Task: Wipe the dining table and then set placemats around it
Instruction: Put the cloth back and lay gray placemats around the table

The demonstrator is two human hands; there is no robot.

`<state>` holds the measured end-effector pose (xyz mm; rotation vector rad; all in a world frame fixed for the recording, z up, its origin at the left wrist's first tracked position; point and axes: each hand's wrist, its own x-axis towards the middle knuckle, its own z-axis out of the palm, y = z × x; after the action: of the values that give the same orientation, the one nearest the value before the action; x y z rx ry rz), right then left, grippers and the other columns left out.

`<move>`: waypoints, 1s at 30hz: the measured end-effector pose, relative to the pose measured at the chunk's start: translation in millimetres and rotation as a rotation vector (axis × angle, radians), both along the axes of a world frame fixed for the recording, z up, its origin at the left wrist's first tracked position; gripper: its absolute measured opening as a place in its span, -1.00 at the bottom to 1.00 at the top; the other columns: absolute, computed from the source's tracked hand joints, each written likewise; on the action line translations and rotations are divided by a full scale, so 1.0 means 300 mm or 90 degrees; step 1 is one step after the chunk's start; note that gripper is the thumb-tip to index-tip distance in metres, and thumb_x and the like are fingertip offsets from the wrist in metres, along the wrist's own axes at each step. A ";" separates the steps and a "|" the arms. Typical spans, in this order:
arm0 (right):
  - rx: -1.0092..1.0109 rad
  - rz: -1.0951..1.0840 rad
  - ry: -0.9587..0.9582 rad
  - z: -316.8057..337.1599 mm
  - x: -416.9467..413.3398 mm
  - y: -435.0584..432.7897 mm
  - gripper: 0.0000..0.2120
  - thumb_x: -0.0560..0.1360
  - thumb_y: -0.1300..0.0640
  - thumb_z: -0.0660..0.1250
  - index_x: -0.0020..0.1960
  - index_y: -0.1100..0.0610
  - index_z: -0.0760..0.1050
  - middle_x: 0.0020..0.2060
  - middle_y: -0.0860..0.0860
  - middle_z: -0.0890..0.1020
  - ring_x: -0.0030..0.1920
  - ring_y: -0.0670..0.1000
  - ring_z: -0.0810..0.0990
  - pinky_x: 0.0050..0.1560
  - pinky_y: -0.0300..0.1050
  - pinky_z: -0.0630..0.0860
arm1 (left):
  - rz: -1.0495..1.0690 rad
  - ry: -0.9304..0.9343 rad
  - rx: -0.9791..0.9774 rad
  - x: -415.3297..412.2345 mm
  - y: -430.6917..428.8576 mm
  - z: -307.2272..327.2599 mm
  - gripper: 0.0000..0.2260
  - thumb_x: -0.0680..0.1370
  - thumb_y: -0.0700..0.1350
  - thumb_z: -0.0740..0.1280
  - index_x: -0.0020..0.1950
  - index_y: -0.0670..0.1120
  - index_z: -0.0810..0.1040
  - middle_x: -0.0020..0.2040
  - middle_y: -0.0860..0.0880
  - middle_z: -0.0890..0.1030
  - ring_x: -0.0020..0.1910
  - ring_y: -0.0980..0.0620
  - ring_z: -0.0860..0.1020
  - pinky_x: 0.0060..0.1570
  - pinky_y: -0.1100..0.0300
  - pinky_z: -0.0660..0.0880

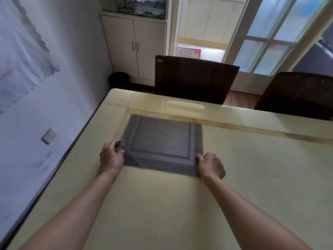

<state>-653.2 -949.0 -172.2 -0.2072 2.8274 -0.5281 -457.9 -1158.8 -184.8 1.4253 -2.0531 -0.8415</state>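
A grey woven placemat (162, 139) lies flat on the cream dining table (261, 168), near its far left corner and in front of a dark chair. My left hand (110, 156) pinches the mat's near left corner, thumb on top. My right hand (210, 165) grips the mat's near right corner with its fingers curled over the edge. Both forearms reach out across the tabletop.
Two dark wooden chairs (194, 78) (297, 92) stand along the table's far edge. A wall with a socket (49, 136) runs close along the table's left side. A black bin (119, 79) and a cream cabinet (133, 44) stand beyond.
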 end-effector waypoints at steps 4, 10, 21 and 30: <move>-0.002 0.005 -0.004 0.004 0.002 0.002 -0.69 0.54 -0.11 0.22 0.01 0.14 0.51 0.01 0.12 0.60 0.03 0.16 0.56 -0.10 -0.07 0.40 | 0.006 -0.005 -0.003 -0.003 0.004 0.003 -0.68 0.45 -0.34 0.39 0.19 -0.20 0.56 0.08 -0.21 0.56 0.05 -0.15 0.55 0.12 0.10 0.43; -0.033 0.019 -0.031 0.033 0.010 0.011 -0.69 0.55 -0.07 0.24 0.09 0.18 0.43 0.07 0.13 0.58 0.08 0.18 0.54 -0.05 -0.05 0.42 | 0.024 -0.018 0.000 -0.004 0.022 0.033 -0.67 0.46 -0.33 0.38 0.22 -0.22 0.54 0.13 -0.25 0.52 0.12 -0.21 0.50 0.17 0.05 0.40; 0.011 0.427 0.157 -0.005 0.164 0.100 -0.74 0.56 0.22 0.12 0.21 0.03 0.40 0.20 -0.01 0.41 0.20 0.08 0.33 0.10 -0.08 0.35 | -0.198 -0.204 -0.130 0.016 0.173 -0.001 -0.70 0.56 -0.23 0.27 0.29 -0.14 0.53 0.30 -0.14 0.49 0.24 -0.15 0.38 0.28 0.08 0.28; -0.059 0.402 0.057 0.156 0.170 0.285 -0.54 0.58 0.20 0.15 0.47 0.08 0.22 0.42 0.07 0.31 0.36 0.12 0.23 0.33 -0.06 0.24 | -0.244 -0.179 -0.069 -0.064 0.435 0.190 -0.63 0.59 -0.16 0.23 0.40 -0.15 0.40 0.42 -0.14 0.37 0.38 -0.13 0.28 0.36 0.09 0.19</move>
<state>-602.1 -863.6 -125.4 -1.1121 2.6033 -0.5040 -477.1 -1028.2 -128.0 1.1617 -2.5986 -0.6884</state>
